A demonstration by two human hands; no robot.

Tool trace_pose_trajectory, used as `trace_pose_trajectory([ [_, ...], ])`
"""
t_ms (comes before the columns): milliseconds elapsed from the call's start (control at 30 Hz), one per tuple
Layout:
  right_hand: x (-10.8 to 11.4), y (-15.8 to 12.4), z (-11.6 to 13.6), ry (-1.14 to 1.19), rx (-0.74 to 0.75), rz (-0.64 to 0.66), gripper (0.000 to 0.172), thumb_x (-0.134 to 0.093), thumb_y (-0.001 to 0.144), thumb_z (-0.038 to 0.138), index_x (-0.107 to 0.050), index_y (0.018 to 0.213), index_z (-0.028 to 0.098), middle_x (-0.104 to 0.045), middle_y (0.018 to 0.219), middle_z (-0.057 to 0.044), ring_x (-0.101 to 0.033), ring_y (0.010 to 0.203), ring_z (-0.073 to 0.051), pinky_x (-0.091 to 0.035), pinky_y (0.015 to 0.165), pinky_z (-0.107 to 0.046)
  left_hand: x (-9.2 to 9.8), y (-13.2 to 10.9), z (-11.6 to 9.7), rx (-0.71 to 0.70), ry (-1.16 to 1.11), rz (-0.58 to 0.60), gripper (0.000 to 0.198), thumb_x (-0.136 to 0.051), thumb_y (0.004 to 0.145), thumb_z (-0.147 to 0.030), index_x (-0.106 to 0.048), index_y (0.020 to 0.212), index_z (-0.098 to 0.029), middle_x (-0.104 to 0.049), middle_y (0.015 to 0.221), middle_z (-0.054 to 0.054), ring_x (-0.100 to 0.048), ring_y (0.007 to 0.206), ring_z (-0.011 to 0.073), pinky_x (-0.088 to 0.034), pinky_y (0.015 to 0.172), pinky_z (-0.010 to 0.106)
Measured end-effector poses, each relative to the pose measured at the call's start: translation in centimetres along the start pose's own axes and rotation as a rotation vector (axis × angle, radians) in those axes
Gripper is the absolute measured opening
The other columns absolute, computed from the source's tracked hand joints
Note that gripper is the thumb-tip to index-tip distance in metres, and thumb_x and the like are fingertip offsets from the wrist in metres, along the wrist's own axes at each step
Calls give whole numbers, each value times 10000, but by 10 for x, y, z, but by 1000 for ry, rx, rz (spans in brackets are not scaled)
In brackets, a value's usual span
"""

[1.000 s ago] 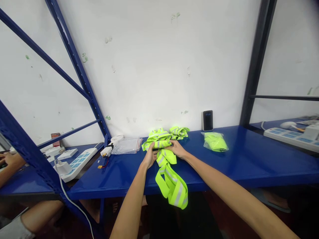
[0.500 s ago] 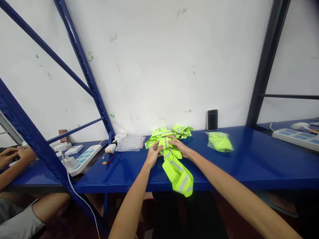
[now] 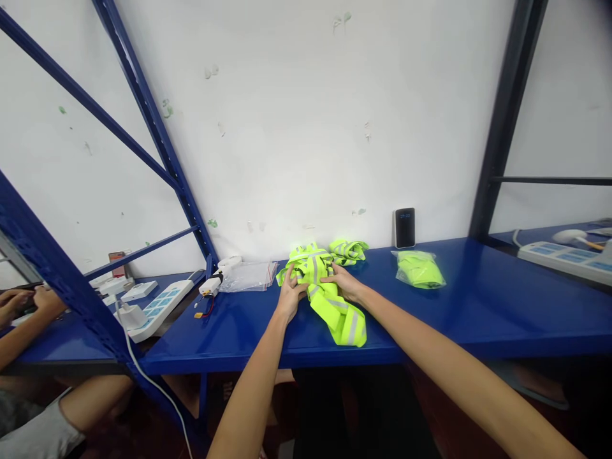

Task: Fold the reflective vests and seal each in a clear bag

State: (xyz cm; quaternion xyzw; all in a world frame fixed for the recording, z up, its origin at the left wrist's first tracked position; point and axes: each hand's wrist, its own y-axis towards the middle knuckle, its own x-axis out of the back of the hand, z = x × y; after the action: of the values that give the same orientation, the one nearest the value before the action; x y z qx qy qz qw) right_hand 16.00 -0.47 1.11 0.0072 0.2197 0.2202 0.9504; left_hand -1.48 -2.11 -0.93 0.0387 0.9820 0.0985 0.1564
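Observation:
A crumpled neon-yellow reflective vest (image 3: pixel 314 268) with grey stripes lies on the blue table (image 3: pixel 430 325). Its strap-like end (image 3: pixel 347 322) trails toward the front edge. My left hand (image 3: pixel 289 296) grips the bundle on its left side, thumb on top and some fingertips hidden in the cloth. On the opposite side, my right hand (image 3: pixel 347 282) holds the fabric between thumb and fingers. Just behind the bundle sits another folded neon-yellow piece (image 3: pixel 349 251), touching or very close to it.
Clear plastic bags (image 3: pixel 248 276) and a white device with wires (image 3: pixel 210 287) lie to the left. A bagged neon-yellow bundle (image 3: pixel 419 269) and a black device (image 3: pixel 405 227) are on the right. Beyond the blue post (image 3: pixel 71 271), another person's hands (image 3: pixel 45 299) work near a power strip (image 3: pixel 162 309).
The trailing end has been drawn back from over the table's front edge onto the tabletop. My hands have moved slightly apart around the bundle, and its upper part lies flatter.

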Motion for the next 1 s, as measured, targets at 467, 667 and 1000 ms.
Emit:
trace_pose_trajectory([
  [467, 10, 10, -8, -81, 163, -137, 454, -572, 611, 134, -632, 1051, 228, -712, 853, -6, -660, 694, -189, -535, 626, -302, -2, -3, -5, 151, 2, 126, 666, -541, 804, -639, -398, 1371, -319, -520, 1342, 120, -674, 874, 210, -574, 695, 335],
  [667, 7, 7, -8, 99, 92, -10, 236, -561, 714, 324, -645, 894, 196, -697, 808, -33, -648, 737, -218, -517, 649, -320, -1, 3, 0, 163, 4, 97, 611, -614, 797, -575, -468, 1281, -232, -642, 1144, 128, -689, 771, 189, -556, 679, 313],
  [1000, 3, 3, -5, 97, 52, -10, 377, -732, 696, 274, -572, 1037, 247, -689, 789, 23, -645, 660, -175, -519, 617, -289, 1, 1, -1, -140, -48, -39, 821, -842, 583, -239, -471, 1314, -256, -605, 1221, 81, -601, 1068, 209, -497, 851, 288],
])
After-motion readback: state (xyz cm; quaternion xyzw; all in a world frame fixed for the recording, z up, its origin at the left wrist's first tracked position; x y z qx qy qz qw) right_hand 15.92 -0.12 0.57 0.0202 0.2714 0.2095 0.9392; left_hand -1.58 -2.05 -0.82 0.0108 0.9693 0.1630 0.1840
